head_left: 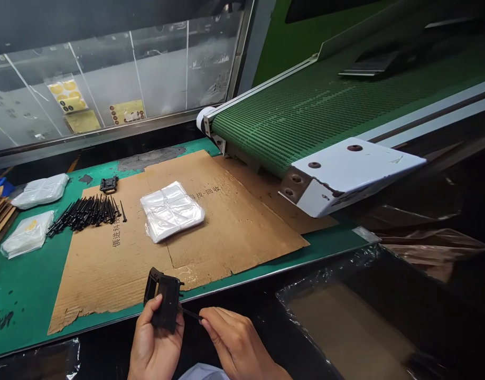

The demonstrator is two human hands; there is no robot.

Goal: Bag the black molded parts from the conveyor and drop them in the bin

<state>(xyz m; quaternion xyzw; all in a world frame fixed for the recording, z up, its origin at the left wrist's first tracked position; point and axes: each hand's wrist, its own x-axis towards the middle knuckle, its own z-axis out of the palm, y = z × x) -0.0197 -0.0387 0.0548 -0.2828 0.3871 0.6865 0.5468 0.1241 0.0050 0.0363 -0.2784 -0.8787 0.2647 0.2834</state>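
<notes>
My left hand (157,345) is closed around a black plastic part (166,301) that has a rectangular opening on one side and small prongs on its right edge. In my right hand (240,340), thumb and fingers pinch a thin black pin (192,313). The pin points left to the part's lower right side; whether its tip is inside the part I cannot tell. On the cardboard beyond lies a pile of similar black pins (87,214). Behind that pile sits another black plastic piece (109,184). To its right is a stack of clear plastic bags (171,211).
Flattened cardboard (234,237) covers part of the green table (24,295). A green conveyor belt (290,121) slopes down from the right, its white end cover (357,169) jutting over the table. More bag stacks (28,232) lie left. A plastic-lined box (345,322) stands at lower right.
</notes>
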